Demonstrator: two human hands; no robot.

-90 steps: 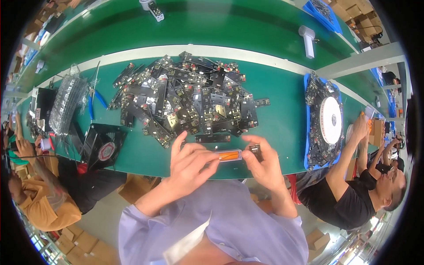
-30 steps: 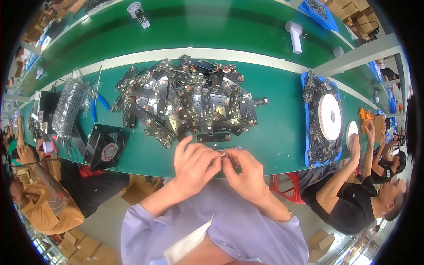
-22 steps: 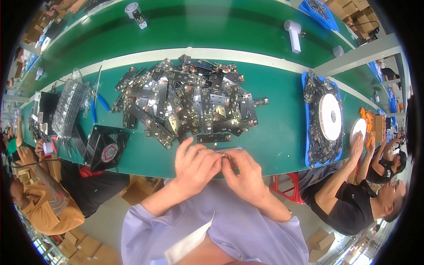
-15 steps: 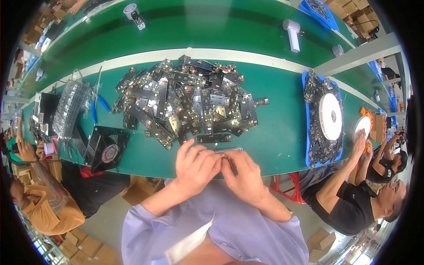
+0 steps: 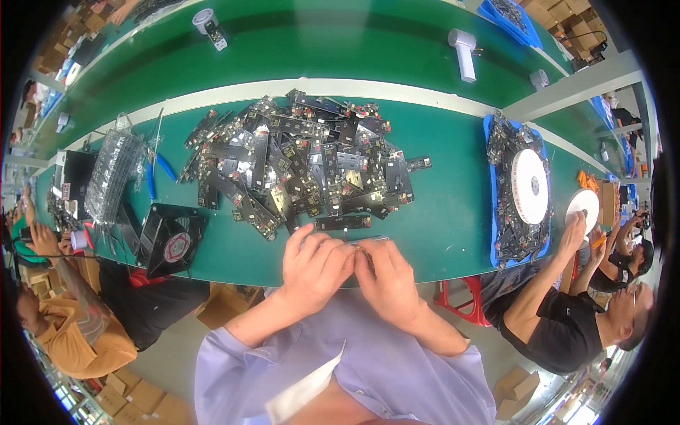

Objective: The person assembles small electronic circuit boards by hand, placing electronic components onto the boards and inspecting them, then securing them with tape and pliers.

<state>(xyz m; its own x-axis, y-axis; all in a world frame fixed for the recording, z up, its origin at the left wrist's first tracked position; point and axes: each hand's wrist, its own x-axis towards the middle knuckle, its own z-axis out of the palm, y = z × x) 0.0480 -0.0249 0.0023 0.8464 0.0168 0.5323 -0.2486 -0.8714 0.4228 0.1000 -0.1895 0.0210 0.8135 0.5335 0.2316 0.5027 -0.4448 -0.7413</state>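
Looking at a green bench top [image 5: 439, 244], pretty cluttered tbh. Got a messy heap of black circuit boards [image 5: 304, 152] spread mid-bench, plus blue-handled pliers [image 5: 151, 181] off to the left, a clear plastic pack [image 5: 113, 177] beyond those and a square black fan [image 5: 173, 241] near the front edge. Can spot a blue tray [image 5: 490, 212] on the right. Also see another green surface [image 5: 340, 35] past the white edge strip [image 5: 304, 88], carrying a pale handled gadget [image 5: 465, 60].
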